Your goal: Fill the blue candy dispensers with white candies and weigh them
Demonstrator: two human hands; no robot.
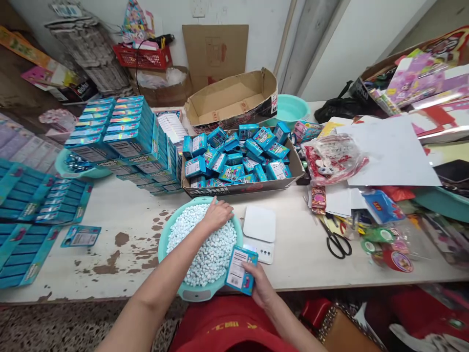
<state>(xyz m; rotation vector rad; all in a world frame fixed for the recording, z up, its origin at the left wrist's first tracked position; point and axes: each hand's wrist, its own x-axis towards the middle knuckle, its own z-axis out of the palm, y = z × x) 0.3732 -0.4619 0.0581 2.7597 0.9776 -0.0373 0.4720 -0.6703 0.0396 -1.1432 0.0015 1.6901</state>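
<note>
A turquoise bowl [237,230] full of small pale-blue pieces [201,249] stands near the table's front edge. My left hand [218,215] rests over the bowl's upper right part, its fingers slightly apart, with nothing visible in it. A flat blue box [235,268] is gripped by my right hand [258,283], thumb on its printed face, at the bowl's lower right rim. Just right of the bowl lies a white scale [259,224] with nothing on its plate. Behind the bowl, a cardboard carton [238,188] holds many small blue boxes [230,172].
Blue boxes are stacked [128,142] behind left, with more packs [22,220] at the far left. One box [81,236] lies by itself. Black scissors [337,243], papers and bags clutter the right side. An open carton [230,100] stands behind.
</note>
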